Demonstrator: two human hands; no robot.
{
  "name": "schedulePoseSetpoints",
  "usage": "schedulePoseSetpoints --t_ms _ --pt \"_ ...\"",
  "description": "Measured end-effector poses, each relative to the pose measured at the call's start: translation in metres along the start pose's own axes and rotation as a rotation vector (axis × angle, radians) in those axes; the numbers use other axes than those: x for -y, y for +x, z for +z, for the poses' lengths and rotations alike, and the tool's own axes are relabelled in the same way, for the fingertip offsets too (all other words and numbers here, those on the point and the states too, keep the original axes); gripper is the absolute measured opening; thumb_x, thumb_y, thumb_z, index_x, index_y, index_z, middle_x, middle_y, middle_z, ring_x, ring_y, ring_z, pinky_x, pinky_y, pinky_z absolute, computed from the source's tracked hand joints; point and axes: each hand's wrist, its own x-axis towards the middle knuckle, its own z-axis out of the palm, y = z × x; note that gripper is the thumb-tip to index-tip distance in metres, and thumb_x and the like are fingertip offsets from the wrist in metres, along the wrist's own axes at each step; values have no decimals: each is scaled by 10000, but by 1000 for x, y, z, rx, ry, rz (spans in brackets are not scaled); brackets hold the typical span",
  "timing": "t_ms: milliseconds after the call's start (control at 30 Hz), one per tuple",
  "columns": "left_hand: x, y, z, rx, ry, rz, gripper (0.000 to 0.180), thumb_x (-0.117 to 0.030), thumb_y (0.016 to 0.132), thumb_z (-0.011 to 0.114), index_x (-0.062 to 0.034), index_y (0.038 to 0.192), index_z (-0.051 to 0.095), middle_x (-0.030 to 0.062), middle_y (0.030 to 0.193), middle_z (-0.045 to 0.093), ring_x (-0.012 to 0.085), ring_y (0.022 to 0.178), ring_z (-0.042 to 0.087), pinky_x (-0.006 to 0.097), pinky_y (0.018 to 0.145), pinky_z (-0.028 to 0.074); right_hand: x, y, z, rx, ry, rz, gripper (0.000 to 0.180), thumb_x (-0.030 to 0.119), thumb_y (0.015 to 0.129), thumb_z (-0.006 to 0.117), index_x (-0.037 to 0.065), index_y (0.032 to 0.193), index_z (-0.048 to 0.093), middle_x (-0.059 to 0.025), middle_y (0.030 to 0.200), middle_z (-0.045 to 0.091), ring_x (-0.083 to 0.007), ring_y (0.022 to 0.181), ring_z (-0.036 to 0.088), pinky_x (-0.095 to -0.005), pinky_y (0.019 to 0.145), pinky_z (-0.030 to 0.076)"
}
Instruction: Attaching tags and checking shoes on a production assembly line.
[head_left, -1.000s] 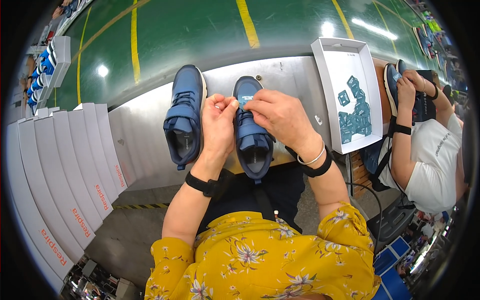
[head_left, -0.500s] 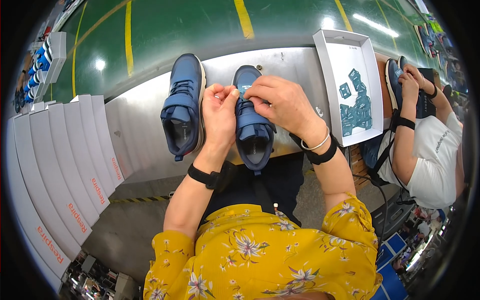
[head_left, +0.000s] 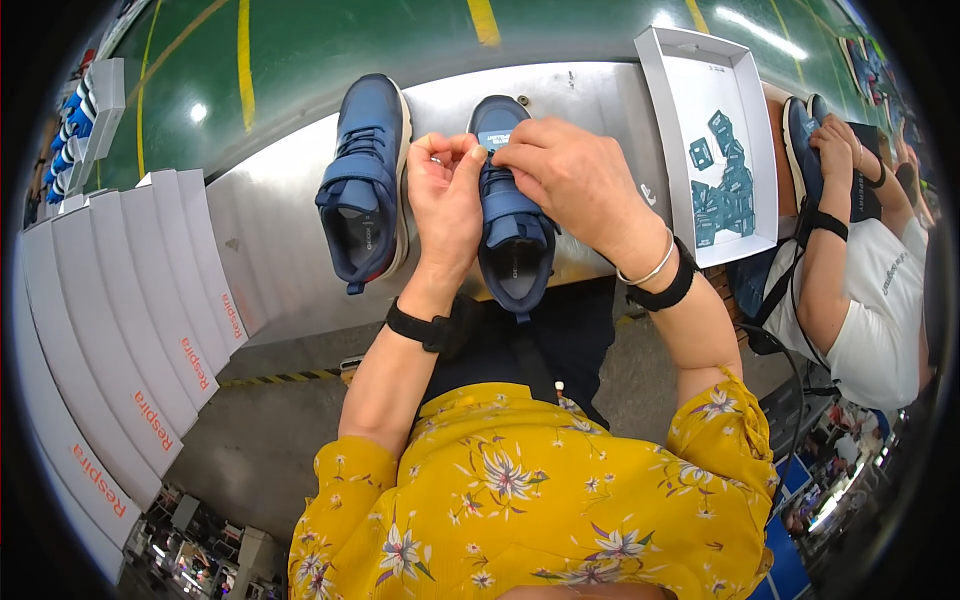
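A blue sneaker (head_left: 516,222) with a strap and laces lies on the metal bench, toe pointing away from me. On its front, above the laces, sits a small teal tag (head_left: 494,137). My left hand (head_left: 443,195) is closed in a pinch at the tag's lower left edge; what lies between its fingertips is too small to make out. From the other side, my right hand (head_left: 570,178) pinches at the tag's lower edge, its fingers curled over the laces. The matching sneaker (head_left: 362,190) rests left of my left hand, touched by neither hand.
At the right, a white box lid (head_left: 712,265) holds a heap of teal tags (head_left: 728,195). White shoeboxes (head_left: 130,340) stand in a row at the left. Beyond the lid, another person's hands (head_left: 838,150) hold a dark blue shoe (head_left: 800,140). The metal bench (head_left: 265,220) runs underneath.
The whole view has shifted, so bench, shoes and lid appear slightly higher. Both hands stay pinched at the tag, which shows more plainly on the shoe's front.
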Motion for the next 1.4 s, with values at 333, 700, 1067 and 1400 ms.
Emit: schedulePoseSetpoints --t_ms 333,700,1067,1400 --pt "-40 -5 0 219 890 327 213 54 916 654 -15 1110 599 93 967 682 176 827 669 296 752 544 3 -8 13 -215 205 154 111 66 807 724 106 909 736 -37 886 673 -266 854 665 -381 718 553" --pt "-40 -14 0 235 905 338 200 35 947 646 -12 1141 630 70 1022 709 133 926 684 261 803 547 8 -40 2 -393 373 388 128 9 853 726 37 978 730 -104 910 709 -255 788 688 -341 683 562" --pt "-97 -37 7 422 1028 671 211 128 856 675 -7 1016 651 119 980 688 256 843 661 304 696 535 -106 -99 -110 -19 -227 561 290 -27 789 732 17 1069 673 -134 943 687 -305 900 669 -398 816 533" --pt "-153 -35 -23 127 1145 754 145 100 886 689 4 993 672 91 910 702 176 791 649 270 749 510 -156 -83 -95 304 -482 428 299 14 630 782 66 869 610 -71 902 635 -303 943 627 -407 812 521"
